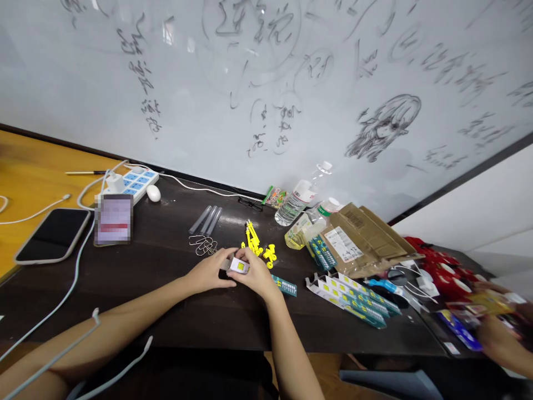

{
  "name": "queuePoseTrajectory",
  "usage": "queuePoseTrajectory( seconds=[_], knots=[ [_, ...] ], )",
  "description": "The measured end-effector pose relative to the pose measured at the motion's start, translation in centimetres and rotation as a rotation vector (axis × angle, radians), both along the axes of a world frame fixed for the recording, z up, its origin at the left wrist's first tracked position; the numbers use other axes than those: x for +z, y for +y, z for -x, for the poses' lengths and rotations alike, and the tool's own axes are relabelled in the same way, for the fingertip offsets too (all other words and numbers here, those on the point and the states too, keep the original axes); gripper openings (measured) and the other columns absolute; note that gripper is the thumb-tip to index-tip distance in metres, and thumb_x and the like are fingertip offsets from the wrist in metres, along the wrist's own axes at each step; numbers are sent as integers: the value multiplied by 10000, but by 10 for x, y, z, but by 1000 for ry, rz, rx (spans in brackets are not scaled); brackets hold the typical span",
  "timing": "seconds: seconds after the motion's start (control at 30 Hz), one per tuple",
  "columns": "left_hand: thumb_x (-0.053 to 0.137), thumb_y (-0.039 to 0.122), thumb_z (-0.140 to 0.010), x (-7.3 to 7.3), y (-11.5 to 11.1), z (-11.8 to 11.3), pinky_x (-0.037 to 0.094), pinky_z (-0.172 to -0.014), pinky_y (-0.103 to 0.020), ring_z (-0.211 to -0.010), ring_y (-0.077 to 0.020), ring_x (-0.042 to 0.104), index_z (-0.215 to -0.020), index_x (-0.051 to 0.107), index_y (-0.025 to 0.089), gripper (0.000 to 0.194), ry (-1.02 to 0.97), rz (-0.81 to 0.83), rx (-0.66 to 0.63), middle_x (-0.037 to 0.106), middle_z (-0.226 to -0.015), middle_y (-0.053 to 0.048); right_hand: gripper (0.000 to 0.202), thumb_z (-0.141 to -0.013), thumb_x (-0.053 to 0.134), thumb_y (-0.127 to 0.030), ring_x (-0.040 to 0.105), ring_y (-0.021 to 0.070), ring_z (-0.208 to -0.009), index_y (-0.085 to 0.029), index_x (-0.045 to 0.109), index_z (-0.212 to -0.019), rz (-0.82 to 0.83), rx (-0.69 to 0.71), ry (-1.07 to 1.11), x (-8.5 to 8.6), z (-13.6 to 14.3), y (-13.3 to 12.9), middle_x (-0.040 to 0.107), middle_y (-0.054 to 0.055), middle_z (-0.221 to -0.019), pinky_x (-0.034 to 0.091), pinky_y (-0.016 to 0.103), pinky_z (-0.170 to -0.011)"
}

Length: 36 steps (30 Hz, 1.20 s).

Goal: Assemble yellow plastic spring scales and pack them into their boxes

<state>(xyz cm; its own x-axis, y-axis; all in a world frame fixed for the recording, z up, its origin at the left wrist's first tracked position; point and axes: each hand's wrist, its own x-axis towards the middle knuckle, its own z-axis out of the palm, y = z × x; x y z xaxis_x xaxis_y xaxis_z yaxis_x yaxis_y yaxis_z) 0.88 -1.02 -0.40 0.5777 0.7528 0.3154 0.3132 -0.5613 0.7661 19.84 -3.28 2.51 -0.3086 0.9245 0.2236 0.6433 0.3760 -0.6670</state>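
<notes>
My right hand (257, 273) is closed around a small white box (240, 266) with a yellow square printed on its end. From the left, the fingers of my left hand (210, 270) are curled against the same box, near a greyish flap at its edge. Part of the box is hidden by the fingers. Just beyond my hands lie yellow plastic parts (252, 239) and more small yellow pieces (270, 254). Several bent metal wire hooks (203, 245) rest by my left hand, with clear grey tubes (205, 220) behind. A green printed box (285, 285) lies beside my right wrist.
A row of green and white cartons (353, 297) lies to the right, before a brown cardboard parcel (362, 239). Bottles (295, 203) stand by the whiteboard. Left are a phone (54, 235), a power strip (139, 182) and white cables. Another person's hand (502, 339) is far right.
</notes>
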Motion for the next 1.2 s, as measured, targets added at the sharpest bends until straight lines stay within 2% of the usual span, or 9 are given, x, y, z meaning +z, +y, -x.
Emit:
queuePoseTrajectory(
  seconds=[0.13, 0.27, 0.33, 0.43, 0.63, 0.8, 0.87, 1.03, 1.2],
  knots=[
    [635, 217, -710, -4, 3, -2, 463, -793, -315, -935, -201, 574, -1135, 489, 219, 450, -45, 36, 48, 575, -1072, -49, 395, -679, 702, -417, 588, 178, -770, -245, 510, -978, -5, -20, -45, -1, 1, 1, 617, -6, -909, 431, 276, -671],
    [667, 293, -709, -4, 17, 7, 462, -657, -262, -723, -144, 559, -1002, 503, 198, 349, -89, 135, 47, 581, -906, -5, 390, -694, 699, -440, 599, 199, -840, -231, 544, -985, -41, -75, -76, 2, -17, 2, 625, 20, -925, 450, 306, -739],
    [677, 325, -706, -4, 25, 12, 463, -665, -264, -733, -144, 562, -997, 512, 195, 359, -105, 131, 100, 588, -932, -12, 359, -727, 680, -435, 591, 219, -895, -222, 570, -994, -95, -133, -105, 3, -33, -3, 630, 47, -964, 449, 340, -796],
    [665, 339, -724, -4, 33, 19, 469, -698, -272, -785, -158, 581, -1045, 544, 192, 373, -90, 117, 96, 610, -1007, -39, 362, -729, 692, -431, 556, 264, -954, -219, 608, -1010, -180, -220, -215, -1, -60, -19, 622, 80, -1012, 429, 402, -856],
    [655, 376, -746, 0, 42, 31, 456, -690, -247, -878, -185, 602, -1123, 632, 217, 410, 27, 88, -36, 664, -1061, -53, 268, -765, 664, -413, 530, 258, -879, -251, 665, -979, -145, -290, -300, -23, -92, -51, 608, 74, -952, 442, 391, -796],
    [630, 336, -770, 3, 48, 38, 468, -783, -270, -934, -193, 638, -1122, 660, 209, 375, 38, 304, -201, 697, -1060, -57, 321, -774, 651, -424, 518, 256, -926, -233, 649, -1032, -168, -336, -228, -35, -97, -54, 610, 75, -992, 425, 387, -838],
    [631, 309, -763, 2, 47, 36, 475, -789, -281, -920, -192, 647, -1069, 667, 189, 331, -1, 333, -180, 709, -1006, -61, 305, -784, 638, -423, 520, 252, -930, -222, 640, -1014, -165, -333, -199, -36, -96, -53, 618, 73, -984, 425, 380, -835],
    [651, 285, -736, -4, 39, 27, 475, -684, -247, -812, -160, 638, -921, 610, 174, 219, -110, 259, -83, 681, -883, -38, 270, -804, 610, -423, 541, 245, -884, -210, 619, -969, -181, -332, -155, -36, -93, -52, 624, 76, -945, 440, 378, -799],
    [487, 331, -856, -4, 36, 25, 492, -609, -237, -771, -148, 595, -1005, 592, 185, 234, -232, 323, -78, 633, -907, -42, 248, -814, 601, -406, 557, 236, -899, -198, 590, -949, -176, -361, -61, -37, -89, -54, 610, 74, -942, 447, 373, -822]
  ],
)
